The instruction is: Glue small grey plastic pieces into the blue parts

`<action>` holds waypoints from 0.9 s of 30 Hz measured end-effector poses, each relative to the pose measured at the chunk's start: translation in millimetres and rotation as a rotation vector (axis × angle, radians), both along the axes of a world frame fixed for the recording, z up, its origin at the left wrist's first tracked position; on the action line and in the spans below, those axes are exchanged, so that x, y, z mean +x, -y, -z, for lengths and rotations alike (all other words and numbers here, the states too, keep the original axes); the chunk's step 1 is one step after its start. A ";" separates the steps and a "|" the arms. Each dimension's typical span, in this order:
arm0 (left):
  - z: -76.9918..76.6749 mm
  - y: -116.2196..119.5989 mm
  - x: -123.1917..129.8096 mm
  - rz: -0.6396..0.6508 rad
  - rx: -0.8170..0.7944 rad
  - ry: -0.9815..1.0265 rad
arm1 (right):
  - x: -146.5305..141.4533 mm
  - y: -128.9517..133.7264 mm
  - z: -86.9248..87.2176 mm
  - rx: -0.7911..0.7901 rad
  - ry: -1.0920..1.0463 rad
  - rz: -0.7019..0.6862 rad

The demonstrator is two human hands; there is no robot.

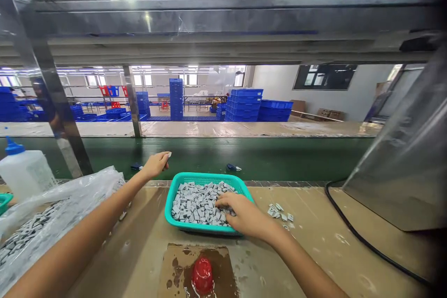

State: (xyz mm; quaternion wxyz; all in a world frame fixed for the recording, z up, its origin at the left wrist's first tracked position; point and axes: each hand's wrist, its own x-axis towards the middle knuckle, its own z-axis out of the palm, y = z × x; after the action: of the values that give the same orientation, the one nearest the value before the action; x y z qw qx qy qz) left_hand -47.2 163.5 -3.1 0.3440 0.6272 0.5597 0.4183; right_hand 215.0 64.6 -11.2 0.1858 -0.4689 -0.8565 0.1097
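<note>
A teal basket (170, 214) full of small grey-white pieces (197, 202) stands on the bench in the middle. My right hand (239, 212) reaches over its right side, fingers spread and touching the pieces; whether one is between the fingertips I cannot tell. Stretched out to the left, over the near edge of the green belt (195, 149), my left hand (157, 165) pinches a small whitish piece (169, 154). Below the basket, a red rounded object (203, 275) sits on a wet brown board (171, 270).
Loose pieces (281, 213) lie right of the basket. A clear bag of grey pieces (80, 200) and a white bottle with blue cap (26, 167) stand left. Two dark blue items (232, 167) rest on the belt. A black cable (359, 237) and metal panel (401, 163) are right.
</note>
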 end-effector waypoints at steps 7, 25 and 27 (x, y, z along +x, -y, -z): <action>13.0 -22.7 -50.2 -0.252 -0.151 -0.500 | -1.6 -2.9 6.0 -0.020 -0.123 0.081; -27.0 147.0 63.7 0.250 -0.016 -0.038 | -16.2 59.7 -19.6 -0.445 -1.127 -0.014; -24.4 174.3 77.4 0.358 0.085 -0.048 | -21.8 74.3 -18.9 -0.486 -1.149 0.012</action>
State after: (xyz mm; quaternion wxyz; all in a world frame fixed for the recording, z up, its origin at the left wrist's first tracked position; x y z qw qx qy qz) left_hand 30.3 -10.8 21.3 0.3726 0.7405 0.4289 0.3588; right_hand 193.2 -9.8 7.7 0.5054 -0.3686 -0.5679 0.5350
